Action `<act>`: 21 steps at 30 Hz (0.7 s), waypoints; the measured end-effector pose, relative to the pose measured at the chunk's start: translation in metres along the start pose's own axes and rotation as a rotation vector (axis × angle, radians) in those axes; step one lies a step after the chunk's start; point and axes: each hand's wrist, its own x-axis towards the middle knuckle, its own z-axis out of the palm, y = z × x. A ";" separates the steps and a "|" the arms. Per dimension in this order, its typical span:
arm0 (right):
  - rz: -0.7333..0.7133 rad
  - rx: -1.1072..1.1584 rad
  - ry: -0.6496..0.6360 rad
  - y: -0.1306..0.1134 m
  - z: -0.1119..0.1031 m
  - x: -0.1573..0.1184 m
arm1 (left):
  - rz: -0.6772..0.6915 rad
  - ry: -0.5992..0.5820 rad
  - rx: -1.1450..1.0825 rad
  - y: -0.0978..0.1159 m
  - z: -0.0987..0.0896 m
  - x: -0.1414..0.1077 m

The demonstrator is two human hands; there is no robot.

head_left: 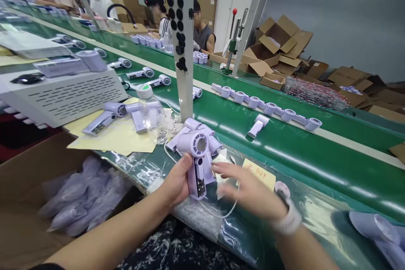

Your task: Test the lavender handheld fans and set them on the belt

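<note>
My left hand [177, 179] is wrapped round the lower body of a lavender handheld fan [196, 164], held upright with its round head at the top. The handle's front cover is off, showing dark inner parts. Just right of the fan, my right hand [243, 187] is blurred by motion, its fingers stretched out and apart, seemingly holding nothing. A white cable [232, 213] loops below that hand. Behind the held fan lie several more lavender fans [213, 143]. A yellow note [259, 175] with red handwriting lies beyond my right hand.
A clear bottle [150, 112] and fan parts stand on yellow paper [142, 145] to the left, beside a vented metal box [79, 95]. A grey post [183, 71] rises ahead. Fans line the green conveyor belt [303, 152]. A carton [19, 185] holds bagged items at lower left. Co-workers sit opposite.
</note>
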 end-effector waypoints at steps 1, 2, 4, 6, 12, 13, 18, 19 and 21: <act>0.097 -0.032 0.077 0.016 -0.008 0.016 | 0.010 -0.008 0.024 0.006 -0.009 -0.005; 0.169 -0.061 0.148 0.034 -0.015 0.034 | 0.036 -0.019 0.053 0.012 -0.016 -0.009; 0.304 -0.139 0.271 0.067 -0.024 0.067 | 0.102 -0.054 0.112 0.021 -0.024 -0.017; 0.401 -0.207 0.328 0.089 -0.024 0.089 | 0.138 -0.101 0.169 0.027 -0.025 -0.023; 0.421 -0.310 0.270 0.085 -0.008 0.074 | 0.205 -0.158 0.237 0.036 -0.030 -0.023; 0.390 -0.315 0.227 0.076 -0.004 0.064 | 0.214 -0.157 0.234 0.037 -0.031 -0.020; 0.229 -0.287 0.028 0.028 0.015 0.013 | 0.210 -0.152 0.149 0.032 -0.021 -0.003; 0.236 -0.278 0.018 0.023 0.017 0.009 | 0.211 -0.155 0.125 0.031 -0.017 -0.002; 0.292 -0.278 0.028 0.021 0.020 0.007 | 0.203 -0.179 0.085 0.029 -0.008 -0.001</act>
